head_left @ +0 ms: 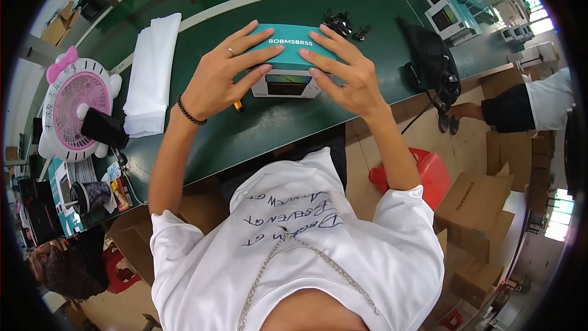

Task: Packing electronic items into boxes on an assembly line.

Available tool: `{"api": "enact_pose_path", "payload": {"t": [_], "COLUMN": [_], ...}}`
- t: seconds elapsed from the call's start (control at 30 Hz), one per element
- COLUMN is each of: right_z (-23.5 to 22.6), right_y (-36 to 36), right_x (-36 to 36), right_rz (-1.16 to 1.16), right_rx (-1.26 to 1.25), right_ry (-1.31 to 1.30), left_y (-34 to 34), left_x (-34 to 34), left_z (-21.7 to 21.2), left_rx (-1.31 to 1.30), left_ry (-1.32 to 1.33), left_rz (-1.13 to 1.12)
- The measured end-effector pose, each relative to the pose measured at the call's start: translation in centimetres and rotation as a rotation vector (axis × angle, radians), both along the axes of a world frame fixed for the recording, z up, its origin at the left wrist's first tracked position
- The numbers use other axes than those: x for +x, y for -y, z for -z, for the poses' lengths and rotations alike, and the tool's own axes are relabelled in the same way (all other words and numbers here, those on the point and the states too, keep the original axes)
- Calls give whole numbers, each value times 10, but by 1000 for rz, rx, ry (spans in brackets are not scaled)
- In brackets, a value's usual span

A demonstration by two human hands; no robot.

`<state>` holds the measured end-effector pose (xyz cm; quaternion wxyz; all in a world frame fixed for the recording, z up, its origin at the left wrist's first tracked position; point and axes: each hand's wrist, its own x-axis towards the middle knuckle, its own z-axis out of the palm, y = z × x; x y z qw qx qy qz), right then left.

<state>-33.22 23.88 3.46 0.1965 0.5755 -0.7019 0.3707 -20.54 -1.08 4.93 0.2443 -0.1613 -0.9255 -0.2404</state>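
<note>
On the green tabletop before me stands a small box (286,84), teal on top and white in front, with a picture of a dark-screened device. My left hand (223,73) holds its left side, fingers spread over the teal top and thumb at the upper front edge. From the right, my right hand (350,73) grips it the same way, with fingertips on the top and the thumb by the front edge. A small orange-and-black thing (238,106) lies just below my left hand, partly hidden. The box's far side is out of sight.
White sheets (153,73) and a pink-and-white fan (76,110) stand left. Coiled black cables (340,22) lie behind the box; a black bag (432,61) and stacked boxes (447,17) are right. A red stool (422,178), cartons (474,202) and another person's arm (468,111) are beyond.
</note>
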Motion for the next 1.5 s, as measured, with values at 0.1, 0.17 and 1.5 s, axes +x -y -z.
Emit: {"api": "enact_pose_path", "payload": {"t": [0.1,0.17,1.5], "right_z": [-1,-4,34], "right_y": [-3,-4,-20], "right_x": [1,2,-231], "right_rz": [3,-1,845], "right_rx": [13,23,-81], "right_ry": [30,43,-55], "left_y": [-5,-4,243], "left_x": [4,4,-307], "left_z": [-1,-7,52], "left_rx": [-27,-60,224], "left_ry": [-6,-1,99], "left_rz": [-32,-29,-1043]}}
